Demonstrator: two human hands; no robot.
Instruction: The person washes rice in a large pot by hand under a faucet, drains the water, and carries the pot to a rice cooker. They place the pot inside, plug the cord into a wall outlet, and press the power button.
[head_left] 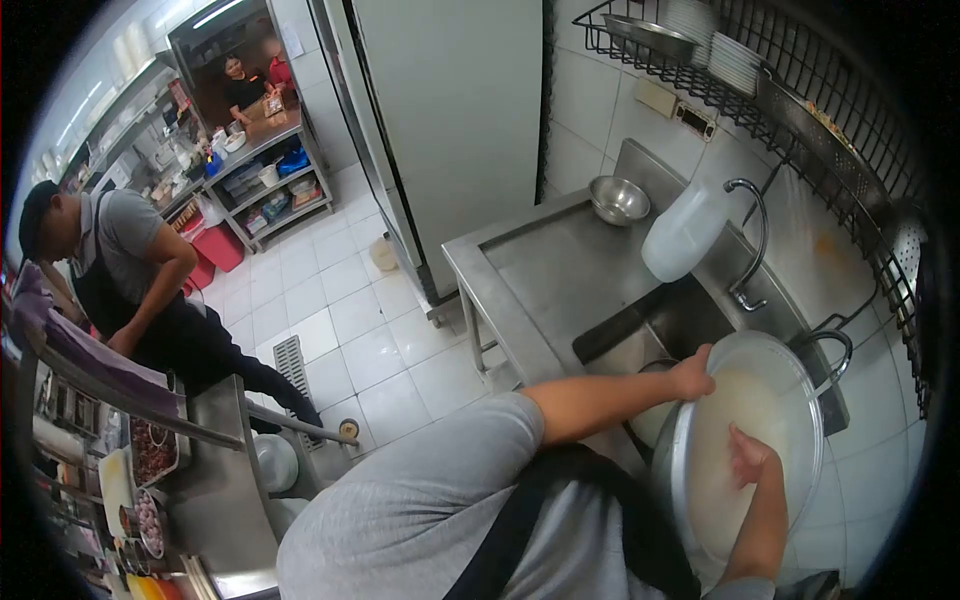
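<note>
A large metal pot (681, 470) leans at the sink, holding cloudy whitish liquid (722, 510). My left hand (692, 374) is closed on its near-left rim. Inside the pot, my right hand (752, 458) is at the cloudy contents with its fingers extended; I see nothing held in it. A looped handle (835, 352) stands out from the pot's far side. Below my left forearm, another round vessel (652, 425) shows partly in the sink basin (680, 318); the forearm and the large pot hide the rest.
A faucet (750, 240), a translucent plastic container (685, 232) and a steel bowl (620, 200) are by the sink. A wire rack (850, 190) with plates and trays hangs above. A co-worker (130, 260) stands left at a counter; two people are behind a far counter.
</note>
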